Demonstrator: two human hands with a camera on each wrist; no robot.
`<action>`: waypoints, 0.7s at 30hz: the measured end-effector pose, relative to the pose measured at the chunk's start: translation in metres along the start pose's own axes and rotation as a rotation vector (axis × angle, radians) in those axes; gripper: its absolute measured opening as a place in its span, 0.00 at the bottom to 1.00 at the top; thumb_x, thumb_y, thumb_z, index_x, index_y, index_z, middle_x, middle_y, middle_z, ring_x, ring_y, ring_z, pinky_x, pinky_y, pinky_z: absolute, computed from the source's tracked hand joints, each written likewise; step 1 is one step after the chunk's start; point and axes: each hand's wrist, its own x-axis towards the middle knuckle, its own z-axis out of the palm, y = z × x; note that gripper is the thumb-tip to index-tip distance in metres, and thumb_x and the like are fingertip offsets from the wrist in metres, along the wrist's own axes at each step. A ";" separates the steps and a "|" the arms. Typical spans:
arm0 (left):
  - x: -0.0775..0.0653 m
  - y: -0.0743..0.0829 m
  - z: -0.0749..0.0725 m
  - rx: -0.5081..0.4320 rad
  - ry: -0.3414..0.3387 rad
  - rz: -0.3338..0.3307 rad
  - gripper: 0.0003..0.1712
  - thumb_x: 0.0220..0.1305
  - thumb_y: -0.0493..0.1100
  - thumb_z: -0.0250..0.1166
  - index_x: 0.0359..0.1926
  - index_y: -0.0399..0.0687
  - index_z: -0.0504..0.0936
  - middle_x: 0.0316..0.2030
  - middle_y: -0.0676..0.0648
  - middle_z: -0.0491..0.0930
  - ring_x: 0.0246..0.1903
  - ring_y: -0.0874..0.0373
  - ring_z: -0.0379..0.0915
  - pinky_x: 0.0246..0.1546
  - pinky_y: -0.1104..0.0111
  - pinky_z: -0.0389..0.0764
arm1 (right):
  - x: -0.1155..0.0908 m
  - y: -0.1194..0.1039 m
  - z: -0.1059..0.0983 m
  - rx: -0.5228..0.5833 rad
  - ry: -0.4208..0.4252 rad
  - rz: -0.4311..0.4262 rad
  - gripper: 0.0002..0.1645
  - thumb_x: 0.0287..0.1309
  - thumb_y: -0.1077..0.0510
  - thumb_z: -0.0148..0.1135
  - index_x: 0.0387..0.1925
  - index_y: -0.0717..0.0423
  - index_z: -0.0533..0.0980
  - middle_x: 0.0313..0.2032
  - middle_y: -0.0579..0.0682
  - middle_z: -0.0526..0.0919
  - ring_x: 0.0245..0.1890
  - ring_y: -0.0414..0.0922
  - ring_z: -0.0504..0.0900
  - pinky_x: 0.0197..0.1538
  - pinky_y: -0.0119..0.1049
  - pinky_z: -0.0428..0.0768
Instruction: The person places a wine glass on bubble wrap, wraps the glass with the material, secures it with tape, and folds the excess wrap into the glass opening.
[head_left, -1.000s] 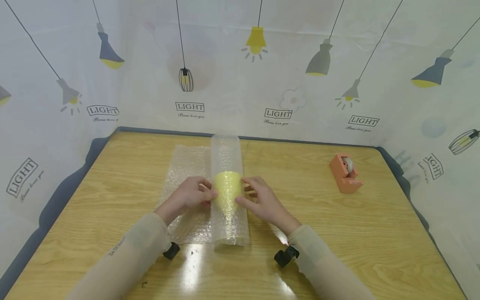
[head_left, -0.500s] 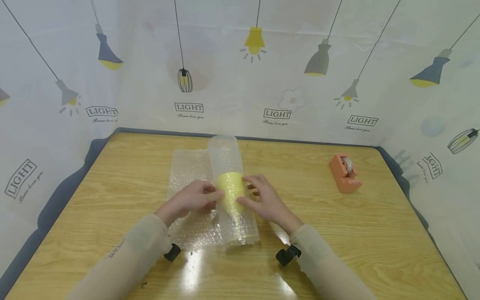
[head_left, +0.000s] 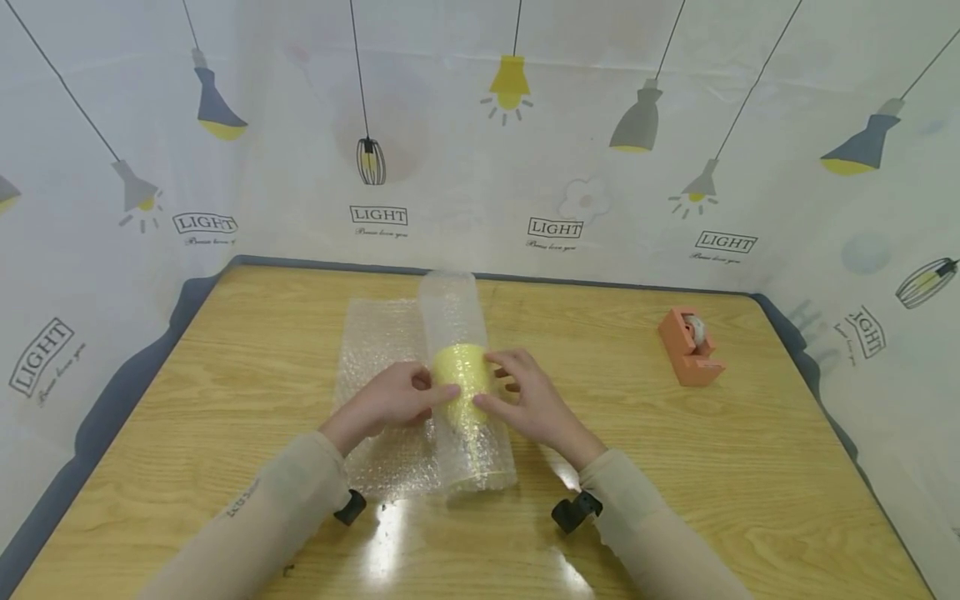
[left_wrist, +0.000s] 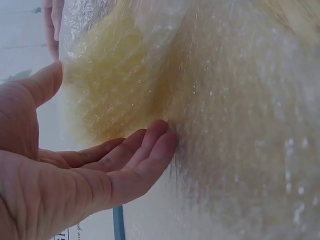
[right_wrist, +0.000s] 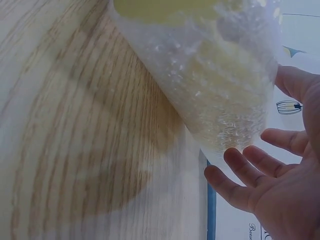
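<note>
A sheet of bubble wrap (head_left: 378, 450) lies on the table, its right part rolled into a tube (head_left: 450, 308) around a yellow goblet-shaped thing (head_left: 455, 362). Through the plastic show a broad yellow bowl, a narrower stem and a flat foot at the near end. My left hand (head_left: 390, 396) holds the roll from the left, thumb on top and fingers low against its side, where the flat sheet begins. On the right side, my right hand (head_left: 531, 402) touches the roll with thumb and fingertips, its fingers (right_wrist: 240, 167) spread and the palm off the plastic.
An orange tape dispenser (head_left: 690, 348) with a roll of tape stands at the right on the wooden table (head_left: 600, 350). A pale curtain (head_left: 450, 108) printed with lamps surrounds the table at the back and sides.
The roll has turned slightly, its near end swinging to the right. My left hand has shifted right, its thumb now farther over the yellow part. The right hand has hardly moved.
</note>
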 end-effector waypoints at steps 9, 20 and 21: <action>0.002 -0.003 0.000 -0.034 -0.011 -0.002 0.40 0.65 0.64 0.69 0.60 0.34 0.76 0.56 0.36 0.80 0.41 0.50 0.82 0.44 0.60 0.87 | -0.001 -0.003 0.000 0.001 -0.005 0.002 0.37 0.63 0.56 0.71 0.70 0.63 0.69 0.64 0.64 0.71 0.59 0.60 0.78 0.60 0.55 0.82; 0.000 -0.005 -0.005 -0.110 -0.058 0.003 0.35 0.69 0.58 0.68 0.61 0.33 0.77 0.56 0.36 0.81 0.46 0.49 0.83 0.48 0.59 0.87 | 0.001 -0.004 0.002 -0.026 -0.001 -0.024 0.38 0.62 0.56 0.72 0.70 0.63 0.70 0.63 0.65 0.71 0.58 0.61 0.78 0.60 0.56 0.82; 0.000 -0.005 -0.005 -0.115 -0.060 0.004 0.35 0.69 0.58 0.68 0.61 0.33 0.77 0.56 0.36 0.81 0.46 0.49 0.83 0.49 0.59 0.87 | 0.002 -0.004 0.003 -0.030 -0.002 -0.029 0.38 0.63 0.56 0.72 0.70 0.63 0.70 0.63 0.65 0.70 0.58 0.61 0.78 0.60 0.56 0.82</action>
